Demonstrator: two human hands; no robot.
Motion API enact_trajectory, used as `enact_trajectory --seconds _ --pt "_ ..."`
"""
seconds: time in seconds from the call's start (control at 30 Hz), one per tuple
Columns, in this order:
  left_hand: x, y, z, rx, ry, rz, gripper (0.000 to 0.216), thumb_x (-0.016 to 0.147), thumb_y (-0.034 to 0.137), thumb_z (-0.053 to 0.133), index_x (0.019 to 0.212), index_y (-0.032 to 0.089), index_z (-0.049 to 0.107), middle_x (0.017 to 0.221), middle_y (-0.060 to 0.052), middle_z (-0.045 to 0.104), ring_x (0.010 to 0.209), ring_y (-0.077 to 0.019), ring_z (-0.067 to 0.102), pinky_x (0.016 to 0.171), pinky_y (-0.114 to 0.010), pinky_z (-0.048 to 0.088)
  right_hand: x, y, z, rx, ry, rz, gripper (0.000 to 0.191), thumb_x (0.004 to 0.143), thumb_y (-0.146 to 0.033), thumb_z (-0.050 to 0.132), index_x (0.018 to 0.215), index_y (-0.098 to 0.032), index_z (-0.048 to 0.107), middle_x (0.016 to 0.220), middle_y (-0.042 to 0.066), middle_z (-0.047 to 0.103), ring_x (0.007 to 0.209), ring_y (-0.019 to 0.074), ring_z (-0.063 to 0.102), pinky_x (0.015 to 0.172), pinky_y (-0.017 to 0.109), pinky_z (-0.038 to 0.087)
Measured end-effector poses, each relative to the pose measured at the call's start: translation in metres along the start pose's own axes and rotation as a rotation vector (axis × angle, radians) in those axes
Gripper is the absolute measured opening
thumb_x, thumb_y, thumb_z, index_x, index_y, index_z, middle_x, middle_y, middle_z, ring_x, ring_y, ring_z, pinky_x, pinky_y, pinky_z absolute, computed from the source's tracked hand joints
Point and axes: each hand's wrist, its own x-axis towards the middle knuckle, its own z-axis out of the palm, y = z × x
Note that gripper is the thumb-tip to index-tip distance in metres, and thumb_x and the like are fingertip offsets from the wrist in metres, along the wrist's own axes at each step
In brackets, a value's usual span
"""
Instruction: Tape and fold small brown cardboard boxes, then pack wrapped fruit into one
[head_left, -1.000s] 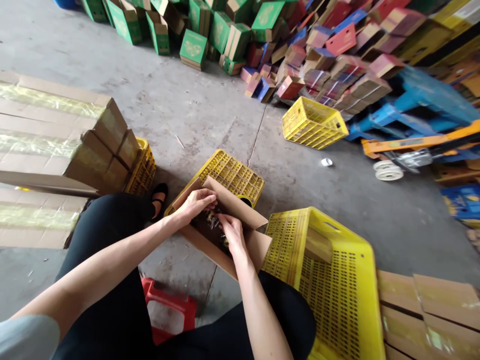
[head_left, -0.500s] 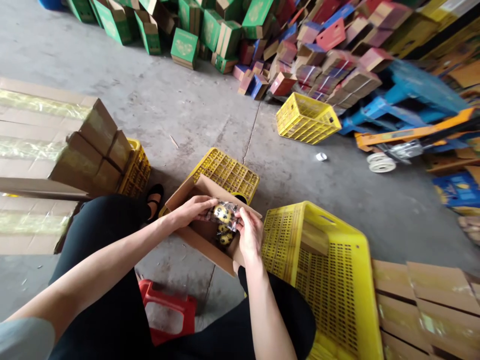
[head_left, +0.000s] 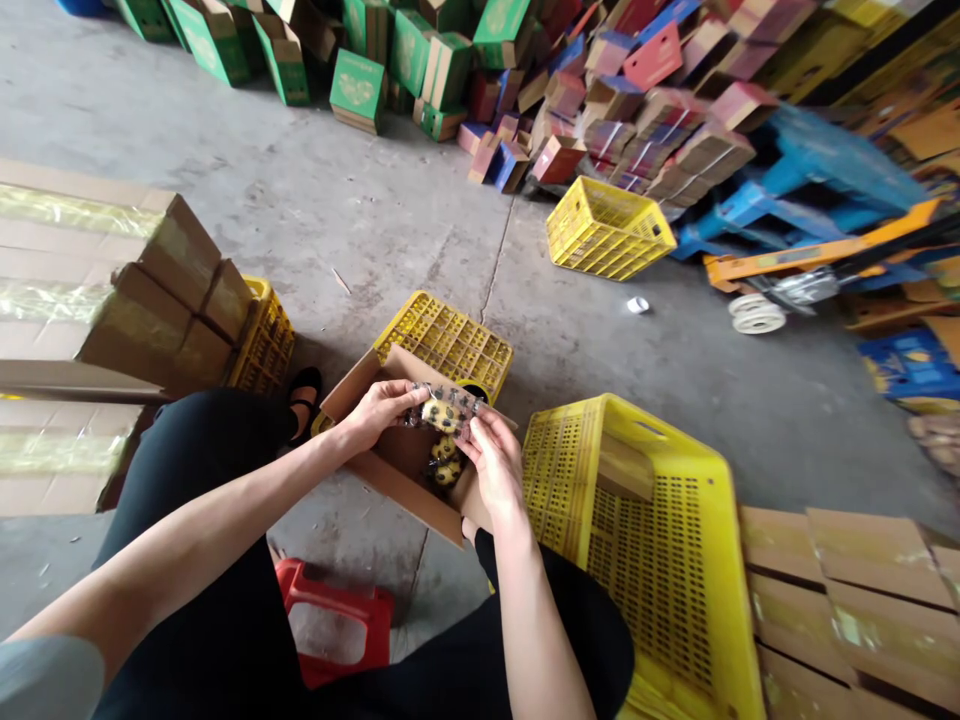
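Between my two hands is a clear plastic wrapper with dark spots and a round yellowish thing inside, a wrapped fruit by its look (head_left: 441,414). My left hand (head_left: 381,411) pinches the wrapper's left end, and my right hand (head_left: 493,452) pinches its right end. Both are over an open cardboard box (head_left: 409,500) tilted on an upturned yellow crate (head_left: 450,345). Inside the box, at its right side, lie more of the spotted yellowish wrapped fruits (head_left: 445,462). What else the box holds is partly hidden by my hands.
A big yellow crate (head_left: 720,560) with a cardboard piece inside stands right of my knee. Taped cartons (head_left: 82,270) are stacked at left, more cartons (head_left: 870,560) at right. A red stool (head_left: 379,625) is below me. Ahead are another yellow crate (head_left: 609,235) and an orange pallet jack (head_left: 825,262).
My hands have drawn the wrapper out wider, and the wrapped fruit has shifted slightly up and left. The whole view has moved a little.
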Motion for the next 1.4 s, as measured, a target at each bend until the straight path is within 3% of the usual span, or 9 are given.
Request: enact_trajectory --seconds 0.2,0.27,0.47,0.63,0.87,1.07,1.17,1.23,1.4 --pt "-0.001 0.003 0.001 0.014 0.025 0.039 0.049 0.068 0.058 0.093 0.072 0.017 0.066 0.067 0.002 0.063 0.055 -0.0086 0.053 0.053 -0.021 0.041 0.001 0.004 0.002 -0.028 -0.056 0.058 0.042 0.07 -0.053 0.091 0.094 -0.022 0.074 0.096 0.003 0.076 0.084 0.0185 0.07 0.081 0.036 0.064" --pt "0.0 0.003 0.001 -0.01 0.005 0.033 0.05 0.068 0.059 0.094 0.074 0.017 0.066 0.067 0.002 0.063 0.056 -0.0085 0.054 0.054 -0.02 0.044 0.002 0.006 0.002 -0.044 -0.048 0.045 0.042 0.07 -0.054 0.091 0.091 -0.022 0.074 0.092 0.003 0.076 0.083 0.0188 0.071 0.079 0.035 0.064" --pt "0.0 0.004 -0.003 -0.03 -0.068 -0.108 0.061 0.076 0.069 0.085 0.108 0.019 0.074 0.098 -0.008 0.077 0.084 -0.0189 0.073 0.076 -0.029 0.059 0.006 0.008 0.002 -0.065 -0.018 -0.021 0.04 0.07 -0.055 0.09 0.09 -0.023 0.074 0.096 0.003 0.077 0.09 0.0215 0.072 0.084 0.037 0.063" --pt "-0.003 0.003 -0.006 0.045 -0.165 -0.225 0.066 0.074 0.065 0.088 0.12 0.021 0.074 0.113 -0.012 0.078 0.091 -0.0246 0.077 0.076 -0.031 0.058 0.008 0.008 0.002 -0.076 -0.003 -0.055 0.038 0.073 -0.054 0.088 0.089 -0.024 0.074 0.1 0.004 0.077 0.097 0.0239 0.072 0.088 0.039 0.063" --pt "-0.001 0.002 -0.007 -0.029 -0.154 -0.101 0.056 0.071 0.054 0.095 0.112 0.019 0.078 0.107 -0.01 0.078 0.085 -0.0179 0.074 0.081 -0.029 0.057 0.005 0.004 0.003 -0.02 -0.015 0.009 0.046 0.082 -0.065 0.079 0.107 -0.026 0.074 0.123 0.007 0.076 0.113 0.0271 0.072 0.096 0.044 0.063" --pt "-0.003 0.005 -0.002 -0.098 -0.22 -0.087 0.061 0.069 0.04 0.098 0.123 0.02 0.076 0.117 -0.011 0.077 0.096 -0.0207 0.074 0.088 -0.032 0.058 0.005 -0.001 0.002 0.024 -0.12 0.225 0.069 0.092 -0.08 0.055 0.13 -0.024 0.066 0.117 0.013 0.079 0.096 0.0282 0.079 0.087 0.044 0.064" --pt "-0.007 0.007 0.0 -0.116 -0.293 -0.085 0.068 0.069 0.035 0.099 0.13 0.019 0.073 0.124 -0.013 0.076 0.102 -0.0223 0.074 0.093 -0.033 0.057 0.004 -0.003 0.003 0.057 -0.14 0.197 0.06 0.091 -0.069 0.066 0.131 -0.024 0.066 0.111 0.01 0.08 0.092 0.0254 0.079 0.089 0.042 0.063" --pt "-0.008 0.008 0.002 -0.116 -0.326 -0.087 0.071 0.071 0.035 0.098 0.135 0.019 0.07 0.128 -0.014 0.074 0.109 -0.0244 0.073 0.094 -0.033 0.056 0.003 -0.004 0.003 0.049 -0.116 0.126 0.051 0.087 -0.056 0.075 0.127 -0.026 0.069 0.119 0.007 0.079 0.092 0.0228 0.078 0.088 0.04 0.063" --pt "-0.005 0.007 0.002 -0.124 -0.216 -0.056 0.063 0.077 0.047 0.093 0.129 0.018 0.073 0.13 -0.015 0.072 0.114 -0.0273 0.071 0.091 -0.033 0.058 0.001 -0.003 0.003 0.011 -0.088 0.016 0.041 0.081 -0.039 0.078 0.121 -0.03 0.074 0.139 0.003 0.07 0.109 0.0236 0.074 0.086 0.036 0.063"
